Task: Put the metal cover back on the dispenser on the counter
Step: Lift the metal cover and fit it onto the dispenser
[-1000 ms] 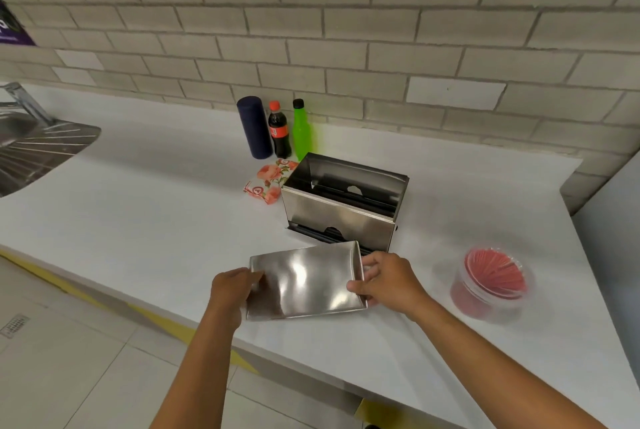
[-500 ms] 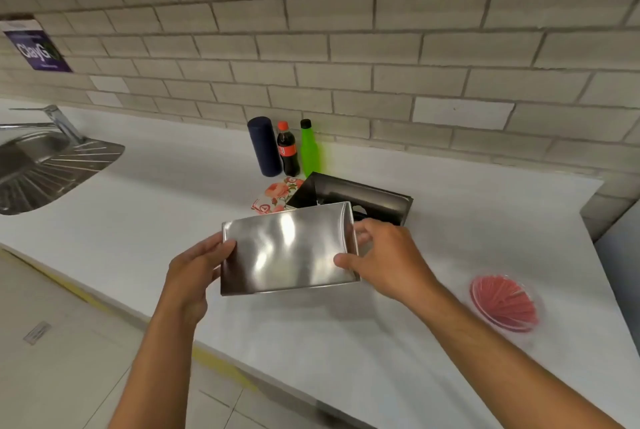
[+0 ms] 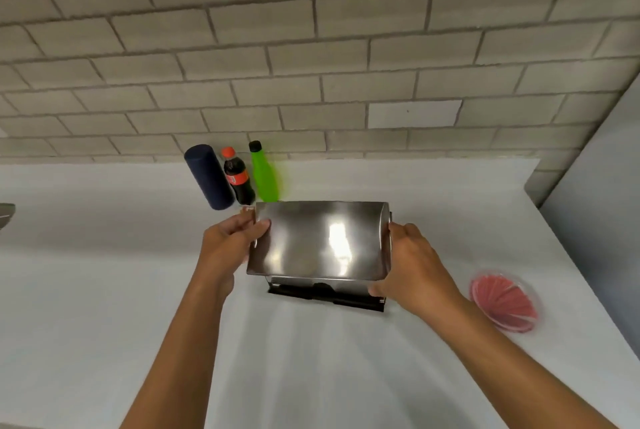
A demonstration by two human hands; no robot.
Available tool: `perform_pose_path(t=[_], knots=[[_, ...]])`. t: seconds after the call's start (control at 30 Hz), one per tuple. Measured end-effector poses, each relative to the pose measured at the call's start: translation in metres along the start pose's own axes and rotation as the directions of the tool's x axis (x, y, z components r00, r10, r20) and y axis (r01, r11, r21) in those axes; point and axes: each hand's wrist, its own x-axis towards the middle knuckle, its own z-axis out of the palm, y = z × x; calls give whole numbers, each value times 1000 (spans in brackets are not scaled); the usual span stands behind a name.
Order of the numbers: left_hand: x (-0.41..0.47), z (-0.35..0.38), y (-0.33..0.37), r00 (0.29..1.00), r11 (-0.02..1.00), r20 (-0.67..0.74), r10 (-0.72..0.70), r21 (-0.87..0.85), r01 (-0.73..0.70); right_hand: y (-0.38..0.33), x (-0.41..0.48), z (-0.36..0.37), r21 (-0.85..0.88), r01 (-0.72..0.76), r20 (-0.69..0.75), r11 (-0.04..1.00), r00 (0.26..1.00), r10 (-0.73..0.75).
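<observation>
Stainless steel fills the middle of the head view: the metal cover (image 3: 320, 241), a shiny curved sheet with a bright glare on it, is held over the dispenser (image 3: 325, 292), hiding nearly all of it. Only the dispenser's lower front shows beneath the cover's near edge, a strip of metal above a black base that sits on the white counter (image 3: 104, 307). Whether the cover is fully seated on the dispenser or just above it cannot be told from here. The left hand (image 3: 230, 247) grips the cover's left edge, thumb on the top face and fingers curled round the side. The right hand (image 3: 414, 267) clasps the right edge, fingers wrapped down the side and reaching toward the dispenser's lower right corner. Both forearms come up from the bottom of the frame. Behind the cover, against the grey brick wall (image 3: 311, 48), three things stand close together: a dark blue cylinder (image 3: 207, 177), a cola bottle (image 3: 237, 179) with a red cap, and a green bottle (image 3: 265, 174) with a black cap. To the right of the dispenser, well apart from it, a clear round container (image 3: 504, 302) with red contents rests on the counter.
</observation>
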Motion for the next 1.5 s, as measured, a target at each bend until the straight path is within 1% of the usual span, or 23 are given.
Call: perform_pose_path(t=[0.13,0.3,0.5,0.73,0.83,1.07,1.17,1.5], knots=[[22,5,-2,998,999,59,-28,26,26,1,4,4,3,-71,-29,997,997,71],[41,7,-5,993,998,110,-32,59,25,0,9,9,17,-128,-45,992,991,129],[58,5,-10,987,996,155,-41,85,28,0,18,7,63,-176,-22,982,984,178],[73,8,-16,976,999,211,-53,19,50,-3,32,-3,47,-205,23,978,979,204],[78,7,-18,976,998,209,-67,3,68,-4,36,-6,51,-212,37,976,977,210],[84,6,-19,973,996,217,-82,58,71,-3,44,-10,47,-233,77,971,970,229],[87,7,-20,971,995,223,-91,53,81,-2,46,-11,41,-241,85,970,968,237],[88,9,-17,977,995,204,-67,88,50,1,50,-12,21,-254,113,967,961,251]])
